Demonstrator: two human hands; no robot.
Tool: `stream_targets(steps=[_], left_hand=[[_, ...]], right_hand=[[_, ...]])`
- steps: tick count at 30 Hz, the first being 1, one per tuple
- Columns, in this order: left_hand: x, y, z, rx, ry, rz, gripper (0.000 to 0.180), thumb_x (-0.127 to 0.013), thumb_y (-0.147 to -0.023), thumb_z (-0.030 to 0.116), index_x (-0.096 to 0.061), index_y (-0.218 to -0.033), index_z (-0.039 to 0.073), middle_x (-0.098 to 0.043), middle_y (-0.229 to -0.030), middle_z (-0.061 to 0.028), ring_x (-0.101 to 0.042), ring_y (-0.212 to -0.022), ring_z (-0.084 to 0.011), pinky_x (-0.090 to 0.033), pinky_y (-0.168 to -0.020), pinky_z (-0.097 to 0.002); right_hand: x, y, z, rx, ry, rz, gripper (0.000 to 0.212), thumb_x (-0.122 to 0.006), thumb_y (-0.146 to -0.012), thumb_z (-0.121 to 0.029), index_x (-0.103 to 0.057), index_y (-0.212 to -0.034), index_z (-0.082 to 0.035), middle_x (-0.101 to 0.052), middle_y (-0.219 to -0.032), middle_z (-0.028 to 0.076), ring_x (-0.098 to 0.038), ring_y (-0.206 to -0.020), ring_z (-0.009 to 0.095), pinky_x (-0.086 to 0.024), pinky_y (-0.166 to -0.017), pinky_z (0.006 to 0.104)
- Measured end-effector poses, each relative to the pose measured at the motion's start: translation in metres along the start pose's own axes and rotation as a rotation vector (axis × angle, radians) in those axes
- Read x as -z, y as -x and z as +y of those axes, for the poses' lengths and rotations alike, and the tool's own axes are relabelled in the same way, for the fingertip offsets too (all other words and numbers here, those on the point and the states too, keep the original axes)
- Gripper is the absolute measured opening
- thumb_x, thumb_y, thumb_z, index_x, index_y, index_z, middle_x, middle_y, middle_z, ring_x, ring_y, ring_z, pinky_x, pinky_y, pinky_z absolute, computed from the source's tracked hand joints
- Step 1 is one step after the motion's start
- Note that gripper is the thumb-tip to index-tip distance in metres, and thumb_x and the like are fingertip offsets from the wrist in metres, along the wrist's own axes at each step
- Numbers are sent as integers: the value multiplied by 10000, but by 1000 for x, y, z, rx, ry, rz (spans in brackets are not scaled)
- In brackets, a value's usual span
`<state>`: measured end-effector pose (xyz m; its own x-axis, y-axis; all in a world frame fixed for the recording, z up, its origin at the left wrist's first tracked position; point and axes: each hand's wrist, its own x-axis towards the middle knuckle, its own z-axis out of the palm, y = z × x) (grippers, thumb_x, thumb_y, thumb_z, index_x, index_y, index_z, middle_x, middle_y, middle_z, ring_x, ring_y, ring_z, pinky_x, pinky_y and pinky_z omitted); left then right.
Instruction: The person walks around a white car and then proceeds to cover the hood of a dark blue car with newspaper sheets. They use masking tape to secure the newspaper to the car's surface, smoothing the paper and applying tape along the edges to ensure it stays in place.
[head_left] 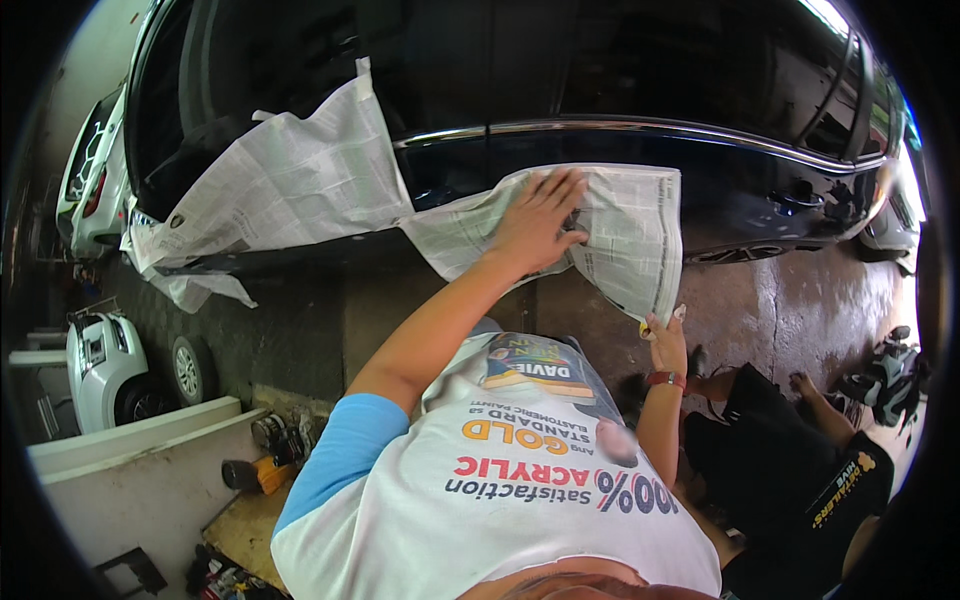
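Observation:
My left hand (pixel 543 222) lies open on a newspaper sheet (pixel 632 230), its fingers stretched out and pressing the paper against the dark car (pixel 620 75). Low at that sheet's right corner, my right hand (pixel 667 345) is closed, with the paper's edge at its fingertips. A small yellow and whitish thing beside those fingers is too small to make out. The sheet's top edge runs just below the car's chrome trim (pixel 640 125). To the left, a second newspaper sheet (pixel 300 175) hangs on the car side, with a strip of tape (pixel 363 68) at its upper corner.
At the right, close to my right arm, a person in black clothes (pixel 785 470) is low down. A white vehicle (pixel 105 365) and a wheel (pixel 193 368) are at the left. A yellow-black tool (pixel 262 474) rests near a low white ledge (pixel 140 440).

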<state>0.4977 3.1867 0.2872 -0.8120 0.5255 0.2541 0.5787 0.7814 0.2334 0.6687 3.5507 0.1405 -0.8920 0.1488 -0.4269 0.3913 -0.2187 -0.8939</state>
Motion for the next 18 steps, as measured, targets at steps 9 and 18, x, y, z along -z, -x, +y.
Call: stream_targets(steps=[9,18], left_hand=[[-37,179,-96,456,-84,119,906,-604,-1032,513,-247,-1707,26,-245,-1781,-183,-196,-1657,-367,-127,-1324,-606],[-28,201,-52,1238,724,311,893,-674,-1037,475,-260,-1666,-5,-381,-1685,-250,-401,-1546,-373,-337,-1244,-541]], right_hand=[[-36,37,-47,87,-458,-67,367,-673,-1043,-15,-615,-1405,-11,-702,-1381,106,-671,-1260,220,-516,-1101,392],[-99,48,-174,230,-459,-19,475,-651,-1086,-179,-532,-1515,-12,-680,-1423,106,-656,-1302,257,-511,-1123,430]])
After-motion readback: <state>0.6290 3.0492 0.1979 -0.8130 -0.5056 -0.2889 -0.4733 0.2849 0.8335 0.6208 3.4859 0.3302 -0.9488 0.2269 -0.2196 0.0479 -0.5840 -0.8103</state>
